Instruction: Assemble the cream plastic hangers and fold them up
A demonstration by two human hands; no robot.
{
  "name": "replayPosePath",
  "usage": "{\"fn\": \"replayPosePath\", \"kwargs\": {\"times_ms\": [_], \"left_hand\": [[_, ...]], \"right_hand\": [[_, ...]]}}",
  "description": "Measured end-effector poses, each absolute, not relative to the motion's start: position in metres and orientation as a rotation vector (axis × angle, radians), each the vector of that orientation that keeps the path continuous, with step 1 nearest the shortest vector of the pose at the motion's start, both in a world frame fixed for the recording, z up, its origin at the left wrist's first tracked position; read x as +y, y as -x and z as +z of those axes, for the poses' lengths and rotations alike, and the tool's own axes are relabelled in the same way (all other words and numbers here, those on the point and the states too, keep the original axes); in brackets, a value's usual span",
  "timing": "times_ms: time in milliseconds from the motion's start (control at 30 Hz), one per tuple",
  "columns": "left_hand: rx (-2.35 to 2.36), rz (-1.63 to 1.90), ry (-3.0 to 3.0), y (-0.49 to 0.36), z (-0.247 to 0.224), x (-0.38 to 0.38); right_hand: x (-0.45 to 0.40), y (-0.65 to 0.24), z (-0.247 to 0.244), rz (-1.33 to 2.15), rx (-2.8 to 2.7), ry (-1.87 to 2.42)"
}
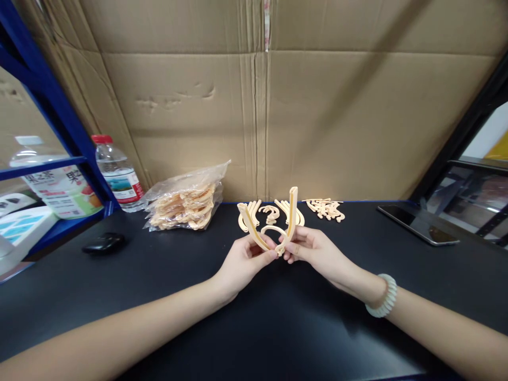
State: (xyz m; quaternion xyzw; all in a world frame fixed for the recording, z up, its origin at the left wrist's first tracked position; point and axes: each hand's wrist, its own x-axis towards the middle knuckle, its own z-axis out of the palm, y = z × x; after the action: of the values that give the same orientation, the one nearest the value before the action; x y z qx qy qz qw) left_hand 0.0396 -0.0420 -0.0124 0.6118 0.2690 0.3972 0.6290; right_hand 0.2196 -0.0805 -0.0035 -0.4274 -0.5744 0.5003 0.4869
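Both hands hold a beige plastic folding clothes hanger above the black tabletop. Its two grooved arms rise in a V, with a curved hook between them. My left hand is closed, thumb and fingers pinching the base of the left arm. Around the joint and the lower right arm, my right hand is closed too. The fingers partly cover the joint. Behind the hanger lie loose curved hanger arms, several hooks and a pile of small beige pieces.
A clear bag of beige parts stands at the back left, beside a red-capped water bottle. A black mouse lies left; a dark phone-like device lies right. Cardboard walls the back. A blue shelf frame borders the left.
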Motion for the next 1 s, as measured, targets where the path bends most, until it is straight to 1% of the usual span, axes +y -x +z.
{"fn": "replayPosePath", "kwargs": {"times_ms": [567, 1000], "left_hand": [[0.554, 0.943, -1.355, -0.0391, -0.0140, -0.0399], [0.597, 0.944, -1.379, -0.0400, -0.0118, -0.0420]], "right_hand": [[-0.0806, -0.2177, -0.0050, 1.064, -1.525, 1.014], [-0.0826, -0.2166, -0.0022, 1.050, -1.529, 1.026]]}}
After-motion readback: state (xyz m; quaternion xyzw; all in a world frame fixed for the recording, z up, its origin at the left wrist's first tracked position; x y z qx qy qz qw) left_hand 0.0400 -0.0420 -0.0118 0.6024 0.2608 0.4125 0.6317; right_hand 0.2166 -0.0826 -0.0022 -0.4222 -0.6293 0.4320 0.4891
